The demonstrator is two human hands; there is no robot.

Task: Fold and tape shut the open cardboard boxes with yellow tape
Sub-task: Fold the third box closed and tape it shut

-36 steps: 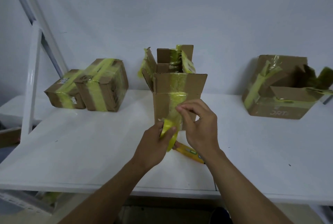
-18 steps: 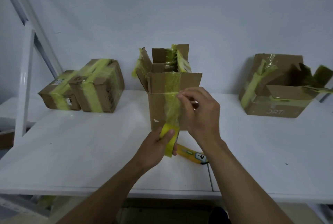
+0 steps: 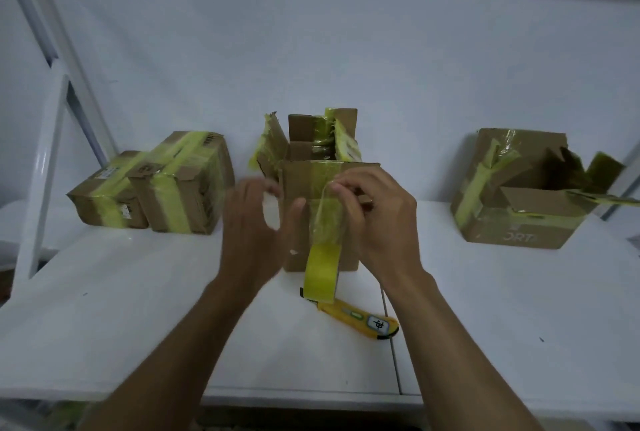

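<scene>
An open cardboard box [image 3: 297,178] stands at the middle of the white table [image 3: 138,309] with its flaps up and old yellow tape on them. My right hand [image 3: 377,219] pinches the end of a strip of yellow tape against the box's front flap. The yellow tape roll [image 3: 322,274] hangs from that strip in front of the box, and nothing else holds it. My left hand [image 3: 252,233] is blurred, its fingers spread and holding nothing, just left of the box's front face.
A yellow utility knife [image 3: 360,318] lies on the table in front of the box. Two taped boxes [image 3: 180,188] sit at the back left. Another open box [image 3: 519,216] with loose tape lies at the back right. A white frame post [image 3: 45,167] stands at the far left.
My left hand has let go of the tape roll and risen to the box's left side. The roll now dangles from the strip. My right hand has moved up to the front flap.
</scene>
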